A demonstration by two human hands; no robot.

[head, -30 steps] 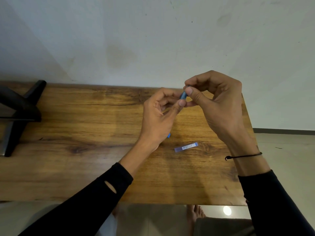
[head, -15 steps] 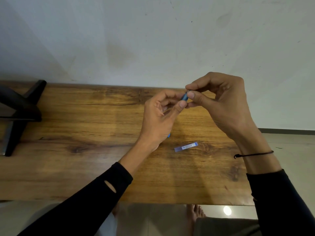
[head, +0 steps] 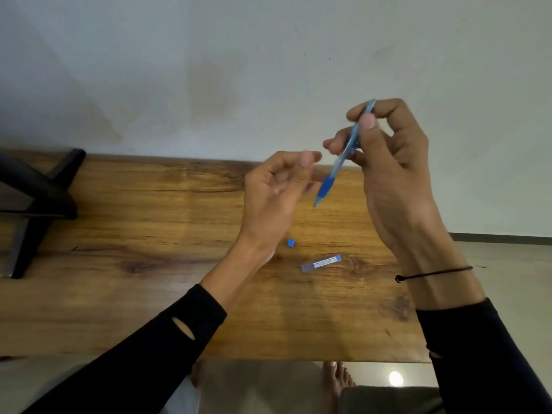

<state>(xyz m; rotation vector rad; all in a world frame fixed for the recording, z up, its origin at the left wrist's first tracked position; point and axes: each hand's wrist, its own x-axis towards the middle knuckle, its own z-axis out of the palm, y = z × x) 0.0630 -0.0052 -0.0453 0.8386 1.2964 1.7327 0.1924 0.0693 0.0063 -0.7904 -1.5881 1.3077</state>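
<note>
My right hand [head: 391, 162] holds a blue mechanical pencil [head: 339, 164] up above the wooden table [head: 149, 264], thumb and fingers pinching its upper end, tip slanting down and left. My left hand [head: 274, 195] hovers just left of the pencil's blue grip, its fingers loosely curled and holding nothing that I can see. Below the hands, a small blue cap [head: 290, 242] lies on the table. A slim clear lead case [head: 321, 262] with a label lies to the cap's right.
A black stand [head: 35, 201] sits at the table's far left. The white wall [head: 239, 70] runs behind the table. The table's near edge is below my sleeves, with bare feet [head: 337, 380] on the floor beyond it.
My right hand has lifted up and right with the pencil, now showing its full length. My left hand has let go of it and dropped away. The blue cap is now uncovered.
</note>
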